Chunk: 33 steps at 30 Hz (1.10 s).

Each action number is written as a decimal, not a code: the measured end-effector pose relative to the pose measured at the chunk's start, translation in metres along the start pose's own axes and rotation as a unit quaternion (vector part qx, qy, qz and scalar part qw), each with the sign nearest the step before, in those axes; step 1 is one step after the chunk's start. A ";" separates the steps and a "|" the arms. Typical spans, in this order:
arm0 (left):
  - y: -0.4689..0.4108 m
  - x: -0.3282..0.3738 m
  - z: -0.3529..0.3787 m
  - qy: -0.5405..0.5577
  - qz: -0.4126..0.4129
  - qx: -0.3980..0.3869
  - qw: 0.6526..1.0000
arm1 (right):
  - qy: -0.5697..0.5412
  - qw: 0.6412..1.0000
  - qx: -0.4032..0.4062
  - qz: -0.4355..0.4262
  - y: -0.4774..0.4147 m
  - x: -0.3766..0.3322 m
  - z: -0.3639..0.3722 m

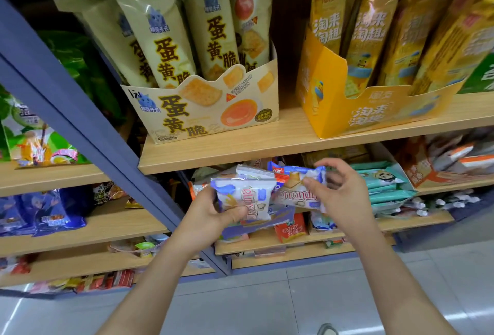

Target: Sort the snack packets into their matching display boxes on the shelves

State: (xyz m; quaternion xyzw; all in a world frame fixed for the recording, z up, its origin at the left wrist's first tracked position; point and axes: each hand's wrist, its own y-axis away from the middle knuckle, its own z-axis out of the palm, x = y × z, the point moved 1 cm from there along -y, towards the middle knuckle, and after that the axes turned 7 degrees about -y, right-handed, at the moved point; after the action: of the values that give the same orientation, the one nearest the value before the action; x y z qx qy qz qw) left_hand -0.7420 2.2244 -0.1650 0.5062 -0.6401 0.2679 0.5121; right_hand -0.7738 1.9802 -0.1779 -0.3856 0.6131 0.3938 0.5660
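Gripped in the left hand, thumb across the front and fingers curled behind: a white-and-blue crinkled plastic snack packet, up in the air in front of the lower shelves. Pinched between thumb and fingertips of the right hand: a second packet of the same print, just to the right and seemingly overlapping the first. Just below both, a purple-blue cardboard display box in matching colours, probably the home for the pair, though too hidden to say for certain.

To do this step well: check print against box front before letting go. Bring the two packets together, edges aligned, same way up. Lower them in from above rather than shoving from the front, to spare the soft front flap. Keep the grip light: thin film, likely brittle contents. Steer clear of the red-orange packet just right of the box.

Around: a pale wooden shelf board above the hands, bearing a cream cardboard display box with tall cream packets upright in it and, to the right, a yellow cardboard display box of tall orange-yellow packets. Teal flat packets stacked right of the hands. At left, a blue metal upright, with more snack shelves beyond. Below, a grey glossy tiled floor.
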 end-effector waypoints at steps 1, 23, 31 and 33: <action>0.003 -0.001 0.001 0.058 -0.023 -0.021 0.998 | -0.021 1.000 -0.014 0.007 0.001 -0.005 0.001; 0.051 0.013 0.070 0.449 -0.131 0.096 0.879 | -0.065 0.975 -0.135 0.162 0.049 -0.030 0.023; 0.050 0.010 0.068 0.013 -0.067 0.023 0.997 | 0.064 0.964 -0.235 0.106 0.067 -0.025 0.008; 0.046 0.006 0.070 -0.001 -0.067 -0.035 0.997 | 0.055 0.964 -0.237 0.111 0.069 -0.021 0.003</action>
State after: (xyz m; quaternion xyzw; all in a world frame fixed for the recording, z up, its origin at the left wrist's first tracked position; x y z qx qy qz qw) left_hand -0.8114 2.1774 -0.1747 0.5302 -0.6144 0.2095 0.5455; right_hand -0.8348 2.0102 -0.1539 -0.4596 0.5713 0.5662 0.3766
